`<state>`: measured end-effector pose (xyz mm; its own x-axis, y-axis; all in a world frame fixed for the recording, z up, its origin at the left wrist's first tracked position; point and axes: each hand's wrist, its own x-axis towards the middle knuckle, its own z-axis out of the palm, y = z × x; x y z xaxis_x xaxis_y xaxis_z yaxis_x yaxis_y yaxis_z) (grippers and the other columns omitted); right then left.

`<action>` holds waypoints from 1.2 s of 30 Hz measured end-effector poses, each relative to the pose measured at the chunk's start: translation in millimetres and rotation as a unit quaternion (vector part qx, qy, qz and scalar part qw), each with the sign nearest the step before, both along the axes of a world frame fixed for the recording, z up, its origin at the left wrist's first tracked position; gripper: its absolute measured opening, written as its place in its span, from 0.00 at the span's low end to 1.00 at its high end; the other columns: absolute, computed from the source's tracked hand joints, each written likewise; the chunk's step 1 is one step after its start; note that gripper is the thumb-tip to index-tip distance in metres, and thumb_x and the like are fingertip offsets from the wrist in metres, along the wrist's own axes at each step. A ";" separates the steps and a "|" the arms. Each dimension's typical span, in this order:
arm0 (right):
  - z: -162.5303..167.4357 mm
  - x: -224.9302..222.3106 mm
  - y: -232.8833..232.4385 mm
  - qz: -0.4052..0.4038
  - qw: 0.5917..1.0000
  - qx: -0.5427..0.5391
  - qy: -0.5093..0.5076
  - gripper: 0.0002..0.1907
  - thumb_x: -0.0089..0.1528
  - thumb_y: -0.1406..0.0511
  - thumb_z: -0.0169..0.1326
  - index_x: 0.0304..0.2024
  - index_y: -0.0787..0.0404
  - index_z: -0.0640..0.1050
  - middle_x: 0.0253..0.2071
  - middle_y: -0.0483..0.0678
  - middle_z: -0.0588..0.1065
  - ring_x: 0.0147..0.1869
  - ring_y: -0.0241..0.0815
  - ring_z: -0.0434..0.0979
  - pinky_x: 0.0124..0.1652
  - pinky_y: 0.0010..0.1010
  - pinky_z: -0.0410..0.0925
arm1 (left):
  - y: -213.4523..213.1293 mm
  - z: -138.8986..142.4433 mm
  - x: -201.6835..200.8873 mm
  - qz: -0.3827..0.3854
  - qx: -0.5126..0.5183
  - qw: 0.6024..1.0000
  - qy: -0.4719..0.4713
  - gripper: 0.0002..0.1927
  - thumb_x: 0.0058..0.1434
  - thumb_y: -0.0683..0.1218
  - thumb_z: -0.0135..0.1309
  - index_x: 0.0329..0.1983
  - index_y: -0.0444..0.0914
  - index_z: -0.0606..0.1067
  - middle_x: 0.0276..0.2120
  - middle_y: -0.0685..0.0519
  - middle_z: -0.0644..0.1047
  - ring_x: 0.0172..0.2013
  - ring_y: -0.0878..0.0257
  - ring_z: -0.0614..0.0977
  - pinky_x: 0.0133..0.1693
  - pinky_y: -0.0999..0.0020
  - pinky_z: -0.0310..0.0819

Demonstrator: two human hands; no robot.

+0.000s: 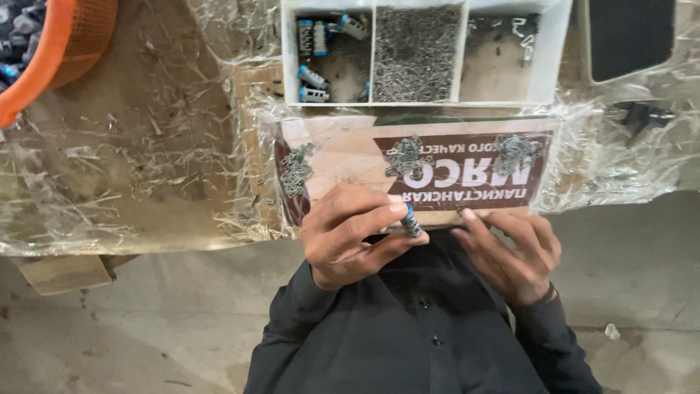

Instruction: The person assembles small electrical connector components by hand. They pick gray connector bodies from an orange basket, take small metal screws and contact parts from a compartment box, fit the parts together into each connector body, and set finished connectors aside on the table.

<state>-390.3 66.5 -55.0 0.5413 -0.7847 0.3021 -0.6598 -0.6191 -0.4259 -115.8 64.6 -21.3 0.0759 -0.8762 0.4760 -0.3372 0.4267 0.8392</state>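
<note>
- Fingers of the left hand (350, 233) pinch a small blue-and-metal cylinder (411, 221) at the plastic-wrapped desk (146, 182) edge.
- Right hand (514, 252), beside that grip, curls loosely, empty.
- Beyond: wiry metal clips (406, 155), white compartment tray (426, 51).

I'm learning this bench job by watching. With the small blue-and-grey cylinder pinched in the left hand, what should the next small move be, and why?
Probably the right hand, empty at the board's near edge, reaches to the closest pile of small metal clips and picks one. The left hand already holds the small cylinder upright between thumb and fingers, with nothing visibly fitted to it.
</note>
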 end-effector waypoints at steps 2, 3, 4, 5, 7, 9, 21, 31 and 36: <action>0.7 2.2 -7.7 0.026 1.000 -0.011 -0.012 0.18 0.55 0.70 0.70 0.48 0.56 0.85 0.41 0.44 0.76 0.41 0.44 0.76 0.40 0.37 0.69 | -0.4 1.1 -2.6 -0.015 -0.003 1.000 -0.003 0.24 0.52 0.45 0.77 0.50 0.38 0.79 0.42 0.52 0.80 0.39 0.57 0.84 0.40 0.63 0.78; 1.3 3.1 -11.2 0.043 0.999 -0.022 -0.021 0.18 0.53 0.71 0.69 0.46 0.55 0.85 0.40 0.44 0.77 0.40 0.43 0.75 0.39 0.37 0.69 | -1.5 1.1 -4.9 -0.015 -0.001 1.000 0.004 0.24 0.52 0.45 0.77 0.50 0.38 0.79 0.42 0.52 0.80 0.39 0.57 0.84 0.40 0.64 0.78; 2.8 3.1 -14.3 0.061 0.997 -0.033 -0.029 0.18 0.51 0.72 0.68 0.44 0.54 0.85 0.39 0.43 0.77 0.39 0.43 0.75 0.37 0.37 0.69 | -2.8 1.1 -7.8 -0.016 -0.001 1.000 0.012 0.24 0.52 0.45 0.77 0.50 0.39 0.79 0.42 0.52 0.79 0.39 0.57 0.84 0.40 0.64 0.79; 6.0 3.3 -13.8 0.061 0.996 -0.005 -0.064 0.16 0.53 0.72 0.67 0.43 0.55 0.84 0.40 0.44 0.78 0.40 0.44 0.77 0.39 0.37 0.70 | -3.4 1.4 -10.3 -0.018 0.001 1.000 0.020 0.24 0.52 0.45 0.77 0.50 0.39 0.79 0.42 0.52 0.79 0.39 0.57 0.84 0.40 0.64 0.79; 12.3 6.1 -10.0 0.064 0.987 0.051 -0.138 0.12 0.55 0.72 0.67 0.41 0.59 0.82 0.41 0.45 0.78 0.42 0.47 0.80 0.42 0.36 0.73 | -3.2 3.1 -13.6 -0.023 0.009 1.000 -0.004 0.24 0.51 0.46 0.77 0.49 0.40 0.79 0.41 0.53 0.80 0.38 0.58 0.84 0.40 0.65 0.79; 20.7 10.8 -3.2 -0.021 0.892 0.279 -0.355 0.08 0.57 0.73 0.63 0.39 0.60 0.82 0.40 0.47 0.81 0.37 0.41 0.83 0.37 0.31 0.76 | -4.3 3.5 -16.4 -0.034 0.012 0.999 -0.016 0.24 0.51 0.46 0.77 0.48 0.40 0.79 0.41 0.53 0.80 0.38 0.58 0.84 0.41 0.65 0.79; 51.6 37.7 -13.5 -0.091 0.929 0.178 -0.313 0.12 0.59 0.79 0.65 0.41 0.65 0.78 0.38 0.54 0.80 0.41 0.43 0.84 0.40 0.26 0.75 | -0.4 0.4 -17.5 -0.074 0.023 0.997 -0.018 0.23 0.56 0.46 0.74 0.54 0.41 0.79 0.47 0.52 0.81 0.43 0.57 0.84 0.42 0.66 0.78; 36.6 46.8 -17.7 -0.029 0.945 0.118 -0.303 0.13 0.57 0.78 0.67 0.38 0.65 0.77 0.40 0.52 0.79 0.41 0.43 0.81 0.40 0.27 0.72 | 0.3 -3.5 -16.4 -0.059 0.010 0.998 -0.022 0.24 0.54 0.46 0.75 0.53 0.41 0.80 0.46 0.53 0.81 0.42 0.59 0.85 0.43 0.66 0.78; 21.1 32.2 -12.9 -0.107 0.953 0.089 -0.269 0.08 0.67 0.76 0.67 0.44 0.65 0.80 0.43 0.51 0.79 0.43 0.41 0.79 0.42 0.27 0.70 | 0.4 -1.4 -13.3 -0.042 0.019 0.999 -0.014 0.23 0.54 0.46 0.75 0.52 0.41 0.80 0.46 0.54 0.81 0.42 0.59 0.84 0.43 0.66 0.79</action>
<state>-358.1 53.6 -34.0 0.1676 -0.9248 0.3416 -0.4194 -0.3805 -0.8242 -129.1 65.0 -22.7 -0.0115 -0.8960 0.4439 -0.3244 0.4233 0.8459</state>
